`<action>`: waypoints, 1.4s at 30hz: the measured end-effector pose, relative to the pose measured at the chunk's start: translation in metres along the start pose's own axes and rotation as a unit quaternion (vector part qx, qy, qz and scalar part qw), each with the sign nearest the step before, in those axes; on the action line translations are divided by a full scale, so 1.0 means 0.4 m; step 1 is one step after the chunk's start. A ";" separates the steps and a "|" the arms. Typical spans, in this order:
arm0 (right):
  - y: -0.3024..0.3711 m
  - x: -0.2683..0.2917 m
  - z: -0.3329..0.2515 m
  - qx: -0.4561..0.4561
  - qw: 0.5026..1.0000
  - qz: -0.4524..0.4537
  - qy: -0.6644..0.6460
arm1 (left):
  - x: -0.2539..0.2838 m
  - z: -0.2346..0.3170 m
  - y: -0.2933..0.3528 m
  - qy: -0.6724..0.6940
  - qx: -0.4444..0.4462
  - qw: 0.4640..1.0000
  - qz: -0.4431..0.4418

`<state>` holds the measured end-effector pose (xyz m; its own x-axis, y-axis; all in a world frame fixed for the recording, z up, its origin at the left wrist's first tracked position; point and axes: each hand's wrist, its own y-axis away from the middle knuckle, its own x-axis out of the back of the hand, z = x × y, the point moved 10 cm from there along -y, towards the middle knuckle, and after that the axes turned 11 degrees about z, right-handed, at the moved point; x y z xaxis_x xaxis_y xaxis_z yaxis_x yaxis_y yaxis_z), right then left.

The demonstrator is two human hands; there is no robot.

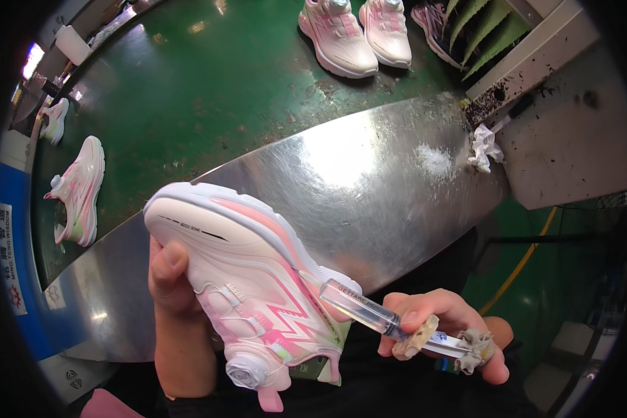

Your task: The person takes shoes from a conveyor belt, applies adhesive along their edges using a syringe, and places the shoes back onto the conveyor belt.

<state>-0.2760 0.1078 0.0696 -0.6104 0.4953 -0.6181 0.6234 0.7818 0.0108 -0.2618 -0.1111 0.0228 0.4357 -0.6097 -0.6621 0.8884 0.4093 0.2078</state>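
Note:
A pink and white sneaker (247, 265) with a dial on its tongue is held up by my left hand (171, 279), whose thumb shows along the upper near the toe; its other fingers are hidden behind the shoe. My right hand (442, 320) is closed round a clear plastic syringe (359, 306). Dirty, pale wrapping covers the syringe's finger flange and plunger end. The tip of the syringe points at the seam between the sneaker's upper and sole, close to the heel; I cannot tell whether it touches.
Below the sneaker lies a shiny metal plate (279, 167) beside a green surface (181, 104). A pair of similar sneakers (352, 38) stands at the far side, another sneaker (82, 191) at the left. Crumpled white tissue (484, 148) and a stained metal panel (564, 132) are at the right.

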 end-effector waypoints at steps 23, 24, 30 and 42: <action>0.118 0.031 0.004 -0.014 0.999 -0.006 0.041 | 0.126 0.007 -0.019 0.037 0.030 0.995 0.085; 0.122 0.038 0.005 -0.005 0.999 -0.004 0.037 | 0.130 0.000 -0.023 0.039 0.032 0.995 0.088; 0.137 0.065 0.012 0.007 0.999 0.008 0.042 | 0.131 -0.029 -0.036 0.053 0.044 0.995 0.078; 0.152 0.099 0.042 0.000 1.000 0.004 -0.002 | 0.115 -0.064 -0.006 0.013 0.110 0.987 0.120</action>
<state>-0.2542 0.1687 0.0326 -0.6029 0.5000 -0.6217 0.6289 0.7773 0.0152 -0.2475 -0.1228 -0.0263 0.6358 -0.4941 -0.5930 0.7714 0.3807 0.5099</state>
